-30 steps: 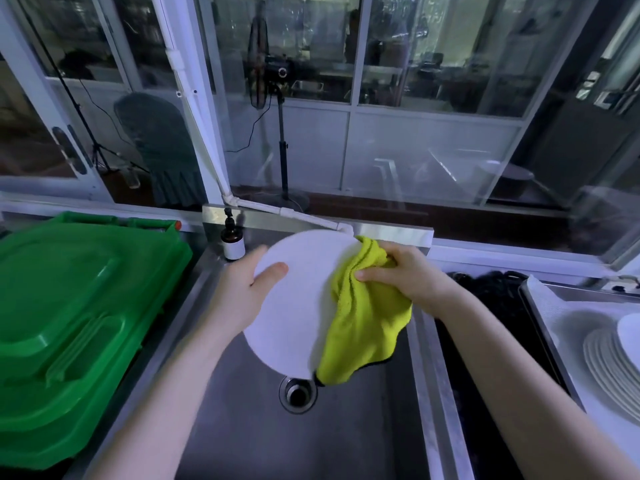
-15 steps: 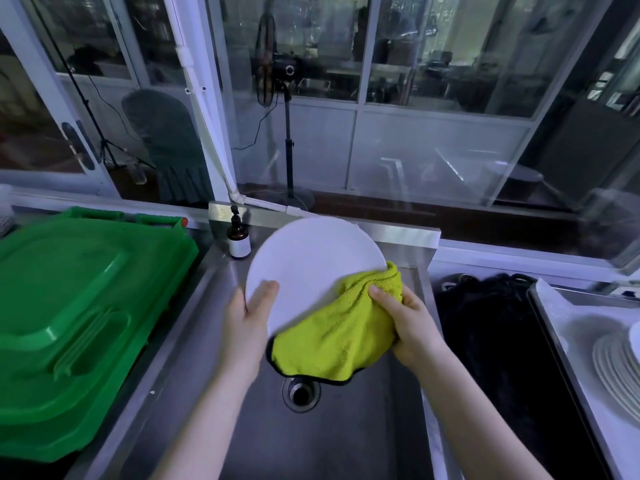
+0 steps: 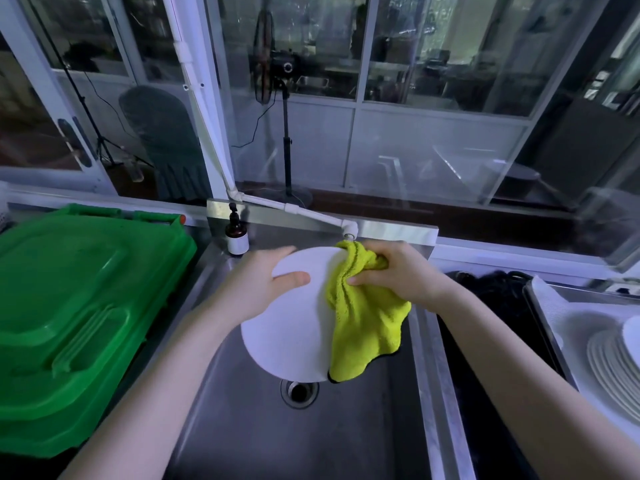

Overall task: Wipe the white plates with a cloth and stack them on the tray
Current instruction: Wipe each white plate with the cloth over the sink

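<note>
I hold a round white plate [image 3: 289,336] tilted over the steel sink [image 3: 263,438]. My left hand [image 3: 258,287] grips its upper left edge, thumb on the face. My right hand [image 3: 398,273] clutches a bunched yellow-green cloth [image 3: 367,327] against the plate's right side, and the cloth hangs down past the lower rim. At the far right a stack of white plates [image 3: 614,365] lies on a metal tray [image 3: 554,306].
A green plastic crate lid [image 3: 76,306] fills the left counter. A brown pump bottle [image 3: 236,233] stands at the sink's back left corner. The drain [image 3: 298,392] sits below the plate. A dark basin [image 3: 485,323] lies between sink and tray.
The cloth went from the plate's lower part up to its right side, and my right hand rose with it. The plate dropped lower and my left hand shifted to its upper left edge.
</note>
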The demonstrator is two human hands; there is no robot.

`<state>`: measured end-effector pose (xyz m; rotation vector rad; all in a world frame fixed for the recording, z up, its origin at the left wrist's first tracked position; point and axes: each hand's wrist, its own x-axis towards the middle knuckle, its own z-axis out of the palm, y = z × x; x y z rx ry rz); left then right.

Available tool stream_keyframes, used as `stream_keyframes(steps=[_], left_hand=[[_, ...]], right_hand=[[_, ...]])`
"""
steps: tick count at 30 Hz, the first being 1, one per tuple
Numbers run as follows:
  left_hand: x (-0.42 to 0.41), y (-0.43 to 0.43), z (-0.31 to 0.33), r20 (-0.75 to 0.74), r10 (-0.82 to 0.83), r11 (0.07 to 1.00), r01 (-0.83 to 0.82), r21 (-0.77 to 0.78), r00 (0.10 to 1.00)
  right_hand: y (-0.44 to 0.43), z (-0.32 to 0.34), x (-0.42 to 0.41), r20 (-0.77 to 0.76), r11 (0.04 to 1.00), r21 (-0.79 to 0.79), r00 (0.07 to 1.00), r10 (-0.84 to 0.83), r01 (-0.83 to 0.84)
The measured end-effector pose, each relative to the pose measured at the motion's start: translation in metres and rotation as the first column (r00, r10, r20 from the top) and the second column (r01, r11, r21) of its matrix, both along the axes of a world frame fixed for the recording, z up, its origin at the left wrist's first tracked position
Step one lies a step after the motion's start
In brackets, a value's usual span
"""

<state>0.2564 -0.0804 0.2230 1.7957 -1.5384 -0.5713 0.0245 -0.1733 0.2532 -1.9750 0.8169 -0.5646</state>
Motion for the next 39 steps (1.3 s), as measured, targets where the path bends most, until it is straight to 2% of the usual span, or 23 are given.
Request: stream_keyframes(steps=[3, 5, 7, 9, 11, 13, 14, 16, 19, 22, 24, 27, 29, 31, 33, 35, 37, 38, 39], left_hand=[[0.007, -0.001, 0.006, -0.023, -0.078, 0.997, 0.078, -0.03, 0.997], [0.011, 0.003, 0.003, -0.202, -0.042, 0.994, 0.02, -0.11, 0.979], [0.01, 0.011, -0.013, -0.465, 0.107, 0.962, -0.21, -0.175, 0.879], [0.0, 0.021, -0.035, -0.63, 0.248, 0.896, -0.422, -0.14, 0.736], [-0.014, 0.026, -0.054, -0.731, 0.275, 0.871, -0.484, -0.086, 0.624], [-0.023, 0.024, -0.059, -0.788, 0.287, 0.858, -0.513, -0.042, 0.544], [-0.022, 0.021, -0.059, -0.793, 0.295, 0.852, -0.522, -0.034, 0.534], [-0.014, 0.019, -0.057, -0.746, 0.276, 0.871, -0.486, -0.072, 0.606], [0.003, 0.021, -0.039, -0.618, 0.112, 0.932, -0.297, -0.206, 0.778], [0.013, 0.018, -0.015, -0.457, 0.034, 0.973, -0.135, -0.189, 0.889], [0.012, 0.01, -0.003, -0.26, 0.004, 0.991, -0.039, -0.127, 0.965], [0.003, 0.003, 0.006, -0.017, -0.14, 0.986, 0.137, -0.097, 0.99], [0.002, -0.001, 0.007, 0.003, -0.174, 0.982, 0.174, -0.07, 0.985], [0.005, 0.001, 0.006, -0.052, -0.153, 0.988, 0.151, -0.032, 0.987], [0.012, 0.008, -0.001, -0.232, -0.034, 0.998, 0.023, -0.051, 0.972], [0.015, 0.02, -0.014, -0.511, 0.099, 0.986, -0.152, -0.064, 0.854], [0.008, 0.03, -0.035, -0.745, 0.171, 0.966, -0.258, -0.002, 0.645], [0.001, 0.032, -0.043, -0.786, 0.196, 0.954, -0.298, 0.015, 0.587], [-0.008, 0.032, -0.05, -0.79, 0.204, 0.943, -0.333, 0.0, 0.578]], right_hand=[[0.007, -0.013, 0.004, 0.094, 0.999, 0.053, 0.995, -0.017, 0.012], [0.011, -0.024, 0.003, 0.19, 0.99, 0.12, 0.977, -0.095, 0.073], [0.017, -0.04, 0.0, 0.33, 0.943, 0.292, 0.908, -0.257, 0.16], [0.026, -0.057, 0.0, 0.405, 0.827, 0.521, 0.792, -0.456, 0.21], [0.036, -0.072, 0.003, 0.419, 0.735, 0.653, 0.722, -0.551, 0.182], [0.042, -0.079, 0.005, 0.413, 0.719, 0.676, 0.726, -0.55, 0.16], [0.042, -0.078, 0.006, 0.406, 0.724, 0.671, 0.74, -0.537, 0.157], [0.037, -0.072, 0.003, 0.381, 0.751, 0.641, 0.783, -0.492, 0.16], [0.023, -0.052, -0.003, 0.338, 0.839, 0.514, 0.857, -0.39, 0.179], [0.009, -0.02, -0.004, 0.267, 0.951, 0.269, 0.937, -0.224, 0.151], [0.005, 0.002, 0.002, 0.133, 0.996, 0.058, 0.988, -0.08, 0.073], [0.008, 0.013, 0.019, -0.078, 0.985, -0.151, 0.994, 0.075, -0.086], [0.008, 0.005, 0.022, -0.089, 0.983, -0.154, 0.992, 0.089, -0.102], [0.009, -0.008, 0.018, -0.023, 0.997, -0.067, 0.999, 0.049, -0.05], [0.011, -0.023, 0.01, 0.11, 0.995, 0.086, 0.992, -0.063, 0.054], [0.014, -0.039, -0.001, 0.286, 0.937, 0.308, 0.924, -0.254, 0.162], [0.019, -0.053, -0.008, 0.368, 0.822, 0.531, 0.816, -0.445, 0.208], [0.022, -0.06, -0.009, 0.377, 0.771, 0.603, 0.777, -0.503, 0.207], [0.025, -0.066, -0.009, 0.379, 0.739, 0.643, 0.754, -0.536, 0.202]])
